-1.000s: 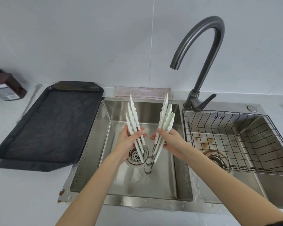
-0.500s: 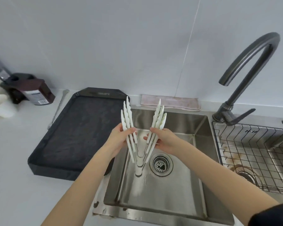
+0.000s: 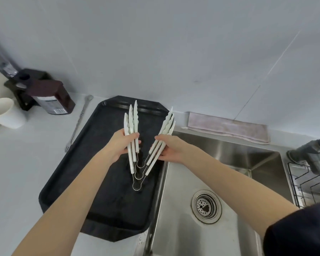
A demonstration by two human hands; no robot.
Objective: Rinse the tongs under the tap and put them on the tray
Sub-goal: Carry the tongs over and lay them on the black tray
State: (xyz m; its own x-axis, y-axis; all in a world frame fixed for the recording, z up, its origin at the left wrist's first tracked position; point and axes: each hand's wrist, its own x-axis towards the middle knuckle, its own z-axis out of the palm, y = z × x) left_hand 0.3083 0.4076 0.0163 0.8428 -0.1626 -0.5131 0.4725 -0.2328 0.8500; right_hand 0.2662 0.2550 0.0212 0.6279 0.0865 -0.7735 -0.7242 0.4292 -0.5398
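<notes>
Three white tongs (image 3: 132, 126) with wire spring ends are stacked together, spread in a V, tips pointing away from me. My left hand (image 3: 121, 144) grips their left arms and my right hand (image 3: 171, 148) grips their right arms. They hang just above the black tray (image 3: 100, 182), which lies on the counter left of the sink. The wire loops are the lowest part, close to the tray's surface; contact cannot be told. The tap (image 3: 310, 154) shows only partly at the right edge.
The steel sink (image 3: 220, 159) with its drain (image 3: 206, 206) is to the right, a wire rack (image 3: 308, 183) beyond it. A folded cloth (image 3: 227, 127) lies behind the sink. A fork (image 3: 78, 124), a dark bottle (image 3: 50, 97) and a white cup (image 3: 6, 113) sit left of the tray.
Both hands carried the tongs leftward from over the sink basin to above the black tray. My view swung left, so the tap has slid to the right edge.
</notes>
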